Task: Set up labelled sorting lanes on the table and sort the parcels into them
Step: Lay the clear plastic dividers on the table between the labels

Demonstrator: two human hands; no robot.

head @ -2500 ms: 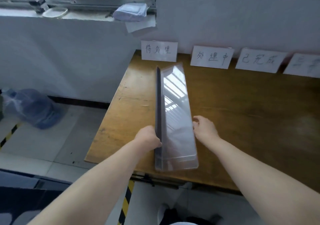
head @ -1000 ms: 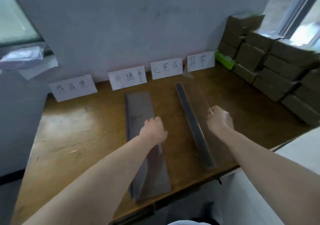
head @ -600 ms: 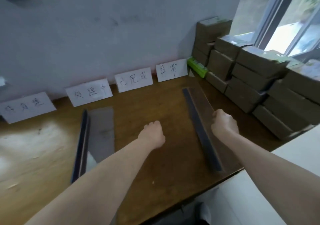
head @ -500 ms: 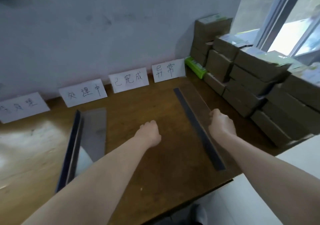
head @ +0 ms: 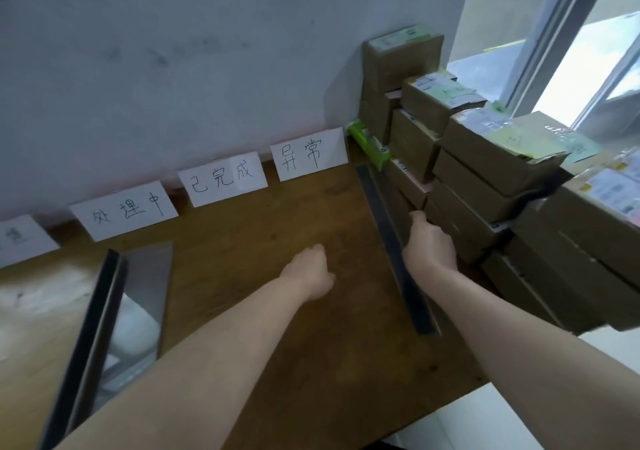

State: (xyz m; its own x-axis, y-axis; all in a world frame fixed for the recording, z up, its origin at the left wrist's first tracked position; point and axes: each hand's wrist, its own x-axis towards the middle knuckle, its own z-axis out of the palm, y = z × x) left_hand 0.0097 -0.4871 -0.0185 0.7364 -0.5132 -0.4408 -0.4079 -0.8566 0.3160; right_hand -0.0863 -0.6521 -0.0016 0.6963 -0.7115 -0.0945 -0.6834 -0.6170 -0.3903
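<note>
Lane set-up step. Your right hand (head: 429,241) grips the dark-edged divider (head: 380,214), which lies just beside the parcel stack (head: 485,172), right of the 异常 label (head: 308,155). Your left hand (head: 308,273) is curled and holds nothing, over the table (head: 242,241). Next, probably: square the divider to the label, then let go.

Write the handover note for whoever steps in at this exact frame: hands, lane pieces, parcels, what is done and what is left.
Left hand: fingers curled, holding nothing, low over the table.
Right hand: grips the right divider, which lies close beside the parcel stack.
Left divider lies on the table in front of the 处理中 label.
Done: labels stand against the wall, among them 已完成 and 异常; two dividers are down.
Left: settle the right divider, then sort the parcels; none lies between the dividers.
</note>
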